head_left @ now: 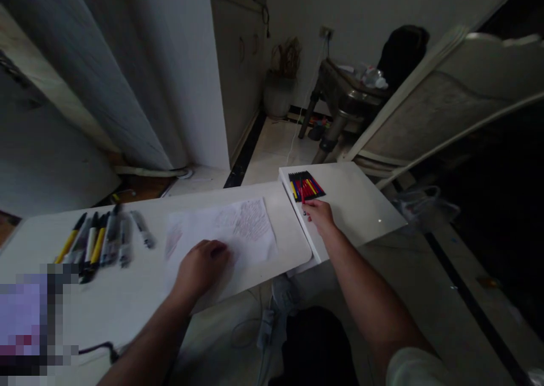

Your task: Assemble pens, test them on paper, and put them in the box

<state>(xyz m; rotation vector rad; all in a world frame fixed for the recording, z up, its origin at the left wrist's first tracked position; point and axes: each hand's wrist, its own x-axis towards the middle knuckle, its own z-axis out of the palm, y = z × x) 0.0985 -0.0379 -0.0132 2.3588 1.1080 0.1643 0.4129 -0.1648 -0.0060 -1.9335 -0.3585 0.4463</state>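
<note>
A sheet of white paper (250, 219) with reddish pencil-like scribbles lies on the white table. My left hand (202, 267) rests on its near part with the fingers curled; what is under them, if anything, is hidden. Over on the right, my right hand (318, 211) pinches a slim red pen (303, 194), held roughly upright above the edge of a white box-like surface (352, 204). Just beyond that hand lies a row of coloured pens (312, 186) in red, blue and yellow with dark ends, side by side. The held pen overlaps this row in view.
Several thick markers (100, 241), yellow, grey and white, lie at the left of the table (140, 289). A pixelated patch covers the lower left corner. A chair (450, 91) stands at the right, a metal-legged stand (340, 97) behind. Cables and a power strip (266, 326) lie below.
</note>
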